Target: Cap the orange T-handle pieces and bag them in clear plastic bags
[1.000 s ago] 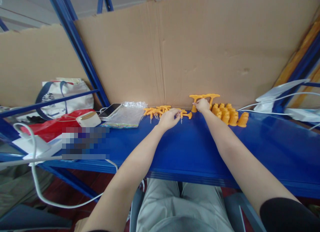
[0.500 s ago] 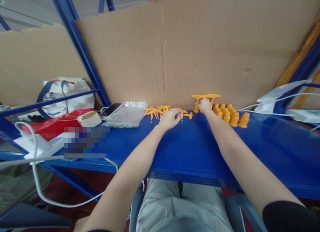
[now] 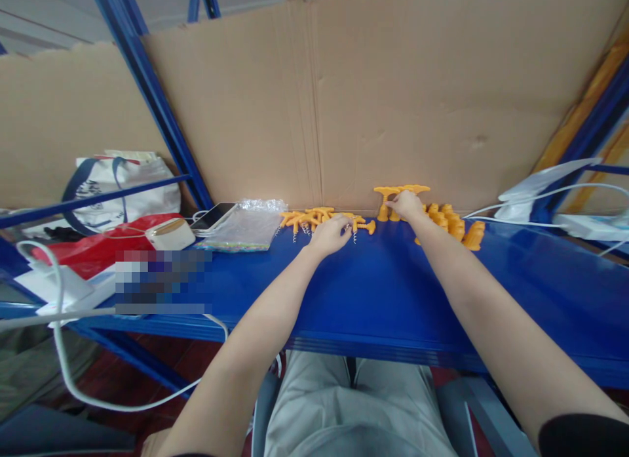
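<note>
My left hand (image 3: 330,237) rests at the right part of a pile of yellow corkscrew handles (image 3: 304,218) with metal spirals hanging from them. Its fingers are curled, and a spiral shows between thumb and forefinger. Just right of it lies a yellow piece with a round end (image 3: 366,227). Against the cardboard, yellow corkscrews (image 3: 383,201) stand upright in their bases, crossbars on top. My right hand (image 3: 407,205) is beside them, fingers loosely extended leftward and apart. Behind and right of its wrist stand several yellow bases (image 3: 455,226), partly hidden by my forearm.
A cardboard sheet (image 3: 417,103) backs the blue shelf (image 3: 363,286). To the left are a plastic bag (image 3: 246,227), a phone (image 3: 213,218), a white box (image 3: 171,236) and a red bag (image 3: 105,244). White cables (image 3: 521,222) run at the right.
My right hand has shifted right, off the leftmost standing corkscrew, and more bases now show beside it. My left hand stays at the pile. The view has turned slightly.
</note>
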Demonstrator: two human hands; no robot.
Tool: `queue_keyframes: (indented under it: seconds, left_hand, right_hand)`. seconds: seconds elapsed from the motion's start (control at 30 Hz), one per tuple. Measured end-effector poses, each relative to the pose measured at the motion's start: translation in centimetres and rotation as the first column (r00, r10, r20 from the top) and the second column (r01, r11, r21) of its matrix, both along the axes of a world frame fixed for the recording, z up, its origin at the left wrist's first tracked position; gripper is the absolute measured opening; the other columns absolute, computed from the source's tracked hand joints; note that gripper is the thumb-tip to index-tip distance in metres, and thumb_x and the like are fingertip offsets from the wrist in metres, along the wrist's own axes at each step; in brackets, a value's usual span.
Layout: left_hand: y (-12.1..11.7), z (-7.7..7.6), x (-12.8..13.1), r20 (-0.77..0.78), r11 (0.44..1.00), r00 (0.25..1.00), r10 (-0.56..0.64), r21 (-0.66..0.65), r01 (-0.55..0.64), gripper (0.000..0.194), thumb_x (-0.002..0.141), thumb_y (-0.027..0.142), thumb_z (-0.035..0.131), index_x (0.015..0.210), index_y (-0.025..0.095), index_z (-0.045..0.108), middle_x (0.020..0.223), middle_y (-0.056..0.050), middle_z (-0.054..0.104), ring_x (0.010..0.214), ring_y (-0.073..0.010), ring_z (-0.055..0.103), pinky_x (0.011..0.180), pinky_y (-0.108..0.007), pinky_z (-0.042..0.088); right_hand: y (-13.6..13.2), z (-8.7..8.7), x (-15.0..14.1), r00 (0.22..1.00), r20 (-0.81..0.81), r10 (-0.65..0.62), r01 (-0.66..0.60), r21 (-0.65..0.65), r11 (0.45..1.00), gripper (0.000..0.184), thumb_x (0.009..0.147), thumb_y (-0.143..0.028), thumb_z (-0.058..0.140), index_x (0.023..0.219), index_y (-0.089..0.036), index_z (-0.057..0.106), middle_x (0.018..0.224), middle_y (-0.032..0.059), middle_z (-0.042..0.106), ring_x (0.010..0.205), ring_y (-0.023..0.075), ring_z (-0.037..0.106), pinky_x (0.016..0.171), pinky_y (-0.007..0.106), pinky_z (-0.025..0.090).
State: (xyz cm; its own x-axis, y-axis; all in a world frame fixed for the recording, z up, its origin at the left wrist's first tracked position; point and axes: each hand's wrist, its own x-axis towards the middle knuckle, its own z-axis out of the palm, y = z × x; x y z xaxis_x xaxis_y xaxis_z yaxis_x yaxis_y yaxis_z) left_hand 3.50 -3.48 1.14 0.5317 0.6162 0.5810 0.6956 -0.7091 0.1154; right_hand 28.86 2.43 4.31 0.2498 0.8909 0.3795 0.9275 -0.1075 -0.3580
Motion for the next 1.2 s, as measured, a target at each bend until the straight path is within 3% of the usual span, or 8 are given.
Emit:
queue_keyframes:
  seconds: [0.17,0.3,0.37,0.57,0.7,0.83,1.2]
  left_hand:
    - [0.3,-0.4,-0.2,-0.138,0.998,0.99,-0.004,-0.062,-0.005,0.032,0.087,0.013,0.051,0.114,0.018,0.068,0.118,-0.01,0.066,0.11,-0.0225,0.063,0.099,-0.038,0.05]
    - [0.1,-0.5,-0.2,-0.279,0.988,0.96,0.013,-0.145,-0.056,0.046,0.086,0.011,0.051,0.13,0.018,0.062,0.138,-0.011,0.057,0.131,-0.0246,0.052,0.111,-0.039,0.042]
    - [0.1,-0.6,-0.1,-0.321,0.981,0.947,0.024,-0.174,-0.084,0.049,0.087,0.012,0.05,0.134,0.021,0.059,0.146,-0.009,0.051,0.136,-0.025,0.046,0.113,-0.04,0.04]
    - [0.3,-0.9,0.0,-0.344,0.98,0.939,0.029,-0.175,-0.094,0.049,0.088,0.015,0.047,0.134,0.024,0.059,0.15,-0.007,0.048,0.139,-0.0247,0.043,0.114,-0.042,0.038]
    - [0.7,-1.3,-0.1,-0.328,0.983,0.945,0.021,-0.167,-0.08,0.047,0.089,0.017,0.047,0.134,0.025,0.06,0.15,-0.007,0.048,0.139,-0.0247,0.043,0.115,-0.043,0.037]
    - [1.0,-1.6,-0.1,-0.306,0.985,0.952,0.011,-0.16,-0.063,0.046,0.087,0.016,0.048,0.131,0.025,0.062,0.149,-0.007,0.048,0.14,-0.0252,0.042,0.116,-0.045,0.036]
    - [-0.2,-0.6,0.6,-0.302,0.987,0.953,-0.038,-0.161,-0.012,0.034,0.085,0.014,0.054,0.116,0.021,0.068,0.148,-0.008,0.049,0.138,-0.0271,0.044,0.115,-0.047,0.036]
  right_hand:
    - [-2.4,2.8,1.1,0.988,0.152,-0.031,0.05,-0.121,0.991,0.023,0.087,-0.03,0.063,0.099,-0.015,0.076,0.082,0.0111,0.074,0.096,0.0268,0.07,0.083,0.033,0.053]
    - [-5.2,4.3,2.0,0.95,0.304,0.074,0.031,-0.326,0.945,0.02,0.085,-0.029,0.063,0.091,-0.015,0.076,0.078,0.0102,0.074,0.085,0.0244,0.072,0.076,0.031,0.054]
    - [-6.7,4.4,2.3,0.932,0.345,0.113,0.017,-0.352,0.936,0.016,0.082,-0.026,0.066,0.09,-0.015,0.075,0.084,0.0124,0.075,0.086,0.0262,0.072,0.075,0.033,0.055]
    - [-9.2,2.7,2.6,0.908,0.374,0.187,-0.051,-0.344,0.938,0.011,0.08,-0.021,0.069,0.086,-0.014,0.076,0.09,0.0162,0.075,0.092,0.0304,0.071,0.078,0.036,0.053]
    - [-9.5,0.6,2.4,0.919,0.366,0.146,-0.061,-0.233,0.971,0.016,0.084,-0.018,0.062,0.09,-0.015,0.076,0.093,0.0139,0.076,0.095,0.0271,0.07,0.083,0.033,0.052]
    - [-9.5,-1.2,2.4,0.921,0.366,0.133,-0.078,-0.16,0.984,0.02,0.086,-0.019,0.059,0.096,-0.013,0.076,0.099,0.0174,0.074,0.098,0.0304,0.069,0.085,0.04,0.052]
    - [-8.9,-2.5,1.8,0.937,0.217,0.274,-0.27,-0.047,0.962,0.02,0.084,-0.024,0.064,0.098,-0.014,0.074,0.097,0.0143,0.074,0.093,0.0282,0.069,0.082,0.038,0.053]
